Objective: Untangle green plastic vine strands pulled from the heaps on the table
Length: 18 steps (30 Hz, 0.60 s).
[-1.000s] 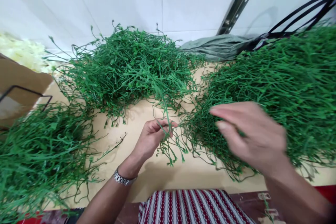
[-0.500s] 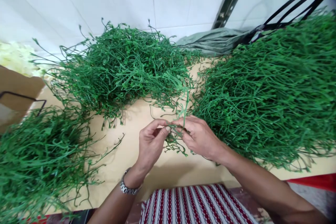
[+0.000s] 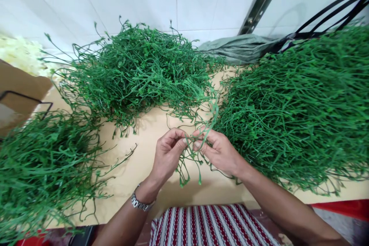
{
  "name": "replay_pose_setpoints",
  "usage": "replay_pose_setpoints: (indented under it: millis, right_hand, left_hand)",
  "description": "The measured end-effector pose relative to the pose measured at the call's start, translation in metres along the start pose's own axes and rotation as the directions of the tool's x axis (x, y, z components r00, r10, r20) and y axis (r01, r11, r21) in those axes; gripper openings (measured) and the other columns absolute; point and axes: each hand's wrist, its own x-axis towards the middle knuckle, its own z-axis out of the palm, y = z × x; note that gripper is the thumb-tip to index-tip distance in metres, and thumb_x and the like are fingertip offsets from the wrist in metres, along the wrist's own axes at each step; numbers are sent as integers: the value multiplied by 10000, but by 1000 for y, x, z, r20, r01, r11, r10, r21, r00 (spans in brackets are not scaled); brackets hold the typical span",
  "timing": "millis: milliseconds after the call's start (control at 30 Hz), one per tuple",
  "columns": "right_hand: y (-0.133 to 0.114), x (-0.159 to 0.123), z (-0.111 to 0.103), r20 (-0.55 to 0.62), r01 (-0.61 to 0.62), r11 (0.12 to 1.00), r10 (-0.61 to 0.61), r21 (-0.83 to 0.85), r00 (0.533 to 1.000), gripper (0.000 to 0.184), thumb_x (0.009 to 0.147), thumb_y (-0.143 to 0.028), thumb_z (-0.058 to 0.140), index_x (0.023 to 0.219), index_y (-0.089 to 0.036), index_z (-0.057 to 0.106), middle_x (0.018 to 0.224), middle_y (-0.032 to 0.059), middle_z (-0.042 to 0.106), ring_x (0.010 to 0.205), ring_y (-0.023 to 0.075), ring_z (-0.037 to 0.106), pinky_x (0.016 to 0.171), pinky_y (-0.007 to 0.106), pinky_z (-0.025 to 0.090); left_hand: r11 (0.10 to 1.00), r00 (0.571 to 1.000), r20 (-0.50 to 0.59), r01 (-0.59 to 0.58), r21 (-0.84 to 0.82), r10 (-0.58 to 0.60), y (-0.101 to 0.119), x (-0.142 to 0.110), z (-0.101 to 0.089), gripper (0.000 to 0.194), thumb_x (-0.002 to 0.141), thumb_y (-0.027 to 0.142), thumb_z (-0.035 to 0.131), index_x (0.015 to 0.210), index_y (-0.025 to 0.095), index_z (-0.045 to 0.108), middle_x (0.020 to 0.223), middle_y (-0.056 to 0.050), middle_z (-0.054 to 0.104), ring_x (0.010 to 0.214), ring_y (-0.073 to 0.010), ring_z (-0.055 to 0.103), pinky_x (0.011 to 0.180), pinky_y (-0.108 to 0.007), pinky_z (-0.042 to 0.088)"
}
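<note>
Between my hands is a thin green artificial stem with small forked sprigs hanging below my fingers. My left hand pinches it between thumb and forefinger, a metal watch on that wrist. Close beside it, my right hand pinches the same stem with thumb and fingertips. One end of the stem curves up past my right fingers toward the heaps. The exact joint at my fingertips is partly hidden. Under both hands lies the pale yellow table.
Tangled heaps of green stems lie at the back, at the left and at the right. A cardboard box with a black wire stands far left. Grey-green cloth lies along the tiled wall, near a metal post.
My fingertips have drawn slightly apart. The stem's upper part now leans right, and the sprigs hang lower below my hands. The view has shifted a little.
</note>
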Motion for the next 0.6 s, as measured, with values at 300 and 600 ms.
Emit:
replay_pose_setpoints:
  millis: [300, 600]
  right_hand:
    - [-6, 3, 3, -12, -63, 982, 66, 177, 998, 72, 786, -163, 537, 854, -183, 521, 745, -8, 575, 680, 106, 552, 611, 225, 450]
    - [-8, 0, -2, -73, 50, 991, -59, -123, 996, 68, 798, -220, 557, 855, -192, 578, 769, 7, 627, 735, 135, 578, 679, 266, 454]
  left_hand:
    - [996, 987, 155, -48, 79, 36, 2, -2, -5, 94, 728, 211, 595, 719, 137, 537, 586, 29, 464, 506, -65, 363, 469, -180, 283]
    - [964, 981, 98, -183, 195, 166, 1, -5, -11, 114, 784, 251, 565, 731, 151, 558, 628, 4, 493, 566, -96, 436, 515, -196, 348]
